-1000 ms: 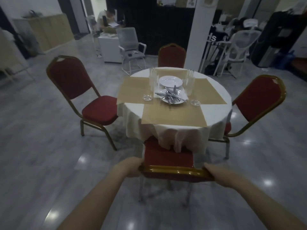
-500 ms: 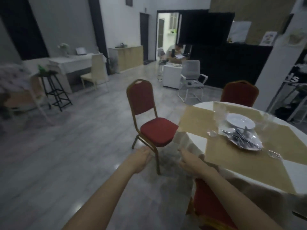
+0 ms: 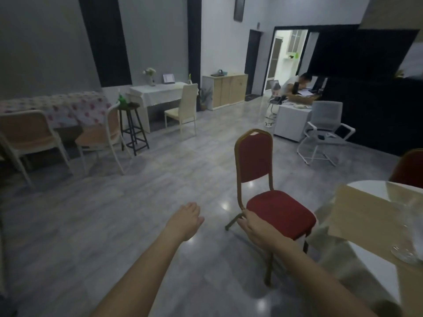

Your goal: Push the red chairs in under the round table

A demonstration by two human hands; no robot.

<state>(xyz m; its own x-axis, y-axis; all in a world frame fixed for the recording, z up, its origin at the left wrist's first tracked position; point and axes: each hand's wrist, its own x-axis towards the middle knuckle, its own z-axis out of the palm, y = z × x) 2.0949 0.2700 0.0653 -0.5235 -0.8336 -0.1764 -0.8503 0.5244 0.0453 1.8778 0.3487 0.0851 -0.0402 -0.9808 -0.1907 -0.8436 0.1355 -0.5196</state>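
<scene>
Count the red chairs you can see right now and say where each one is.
2. One red chair stands mid-frame, left of the round table, with the right hand at its seat edge. A second chair back shows at the right edge behind the table. Others may be out of frame.

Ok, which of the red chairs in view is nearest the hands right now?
The red chair in mid-frame, seat fully out from the round table; the right hand overlaps its seat edge. The other red chair is only a backrest at the right edge.
</scene>
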